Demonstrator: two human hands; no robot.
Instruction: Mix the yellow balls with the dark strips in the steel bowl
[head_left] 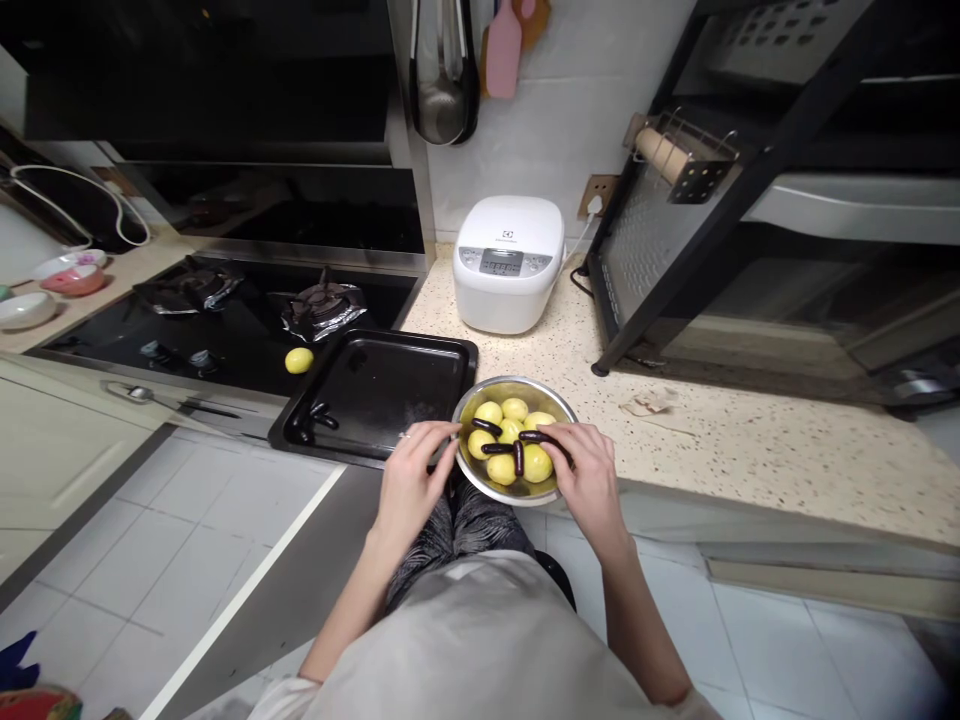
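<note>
A metal bowl (551, 392) at the counter's front edge holds several yellow lemons (537, 463). Several dark, glossy, sausage-shaped pieces (498, 449) lie across the fruit. At the left rim, my left hand (418, 462) has its thumb and fingertips closed on the bowl's edge. From the right, my right hand (586, 465) reaches over the rim, its fingers closed round the end of one dark sausage-shaped piece (534, 437). Beside the bowl on the left, a black baking tray (405, 375) carries a few more small dark pieces (322, 415).
One lemon (298, 360) rests on the black gas stove (247, 335), left of the tray. A white rice cooker (508, 265) stands behind the bowl. To the right is a black rack (645, 260) with an oven (847, 290). A scrap (649, 402) lies on the counter.
</note>
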